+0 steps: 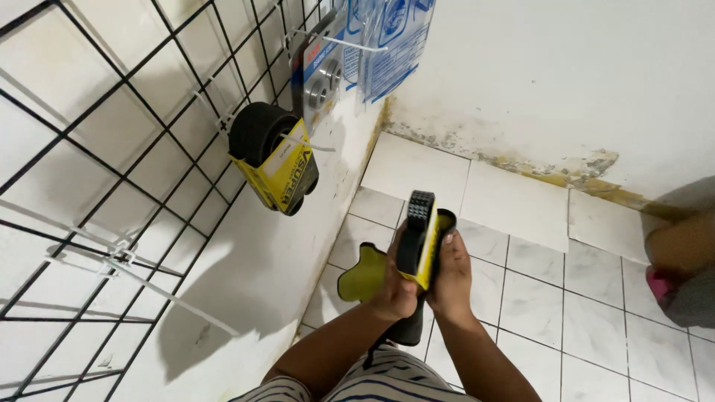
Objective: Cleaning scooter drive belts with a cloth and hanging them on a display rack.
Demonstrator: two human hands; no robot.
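Both my hands hold one black ribbed belt in a yellow cardboard sleeve (418,237), raised upright in front of me. My left hand (396,286) grips its lower left side. My right hand (449,275) wraps the right side, fingers curled over the sleeve. A second black belt in a yellow sleeve (274,152) hangs from a white hook on the black wire grid panel (112,171) on the left wall. My feet in yellow-green and black sandals (365,277) show below the hands.
Clear blister packs with round metal parts (322,74) and blue printed bags (391,37) hang higher on the grid. Bare white hooks (141,279) jut out lower left. Another person's leg (681,253) is at the right edge on the white tiled floor (566,298).
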